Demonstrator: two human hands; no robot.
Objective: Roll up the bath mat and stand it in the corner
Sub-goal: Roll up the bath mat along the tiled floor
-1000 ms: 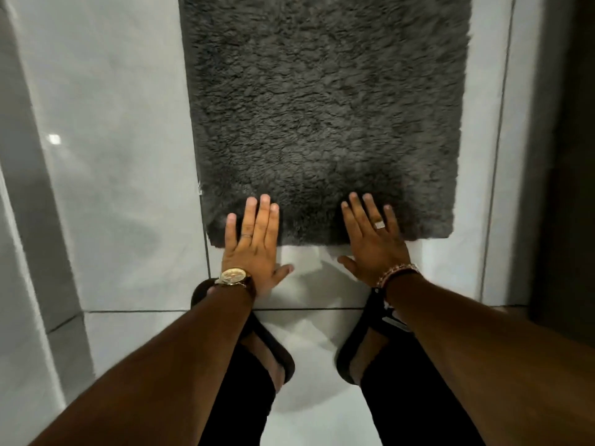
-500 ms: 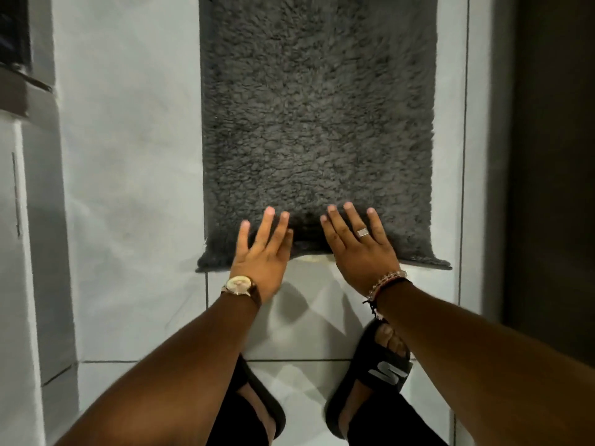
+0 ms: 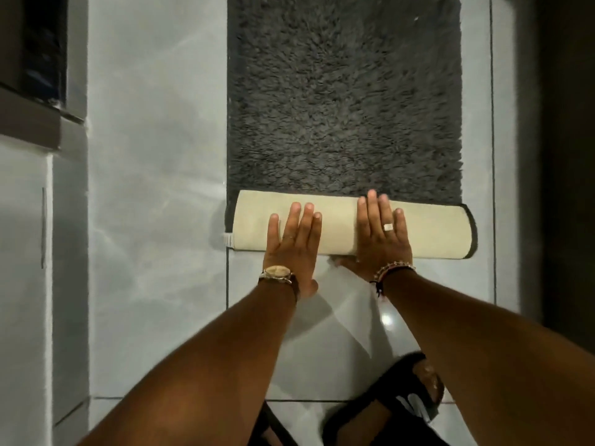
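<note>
A dark grey shaggy bath mat (image 3: 344, 98) lies flat on the pale tiled floor, stretching away from me. Its near end is turned over into a low roll (image 3: 431, 230) that shows the cream underside, with a white tag at the roll's left end. My left hand (image 3: 291, 249) lies palm down on the roll left of centre, fingers spread. My right hand (image 3: 381, 236) presses flat on the roll right of centre, fingertips reaching its far edge. Neither hand wraps around the mat.
A white wall or cabinet side (image 3: 29, 252) with a dark ledge (image 3: 32, 117) runs along the left. A dark door or wall (image 3: 566, 156) borders the right. My black sandal (image 3: 402, 407) stands on the tiles (image 3: 154, 220) at the bottom.
The mat's near edge, first flat and then lifted, has been folded over away from me into a roll with the cream backing up. Both hands moved forward onto it.
</note>
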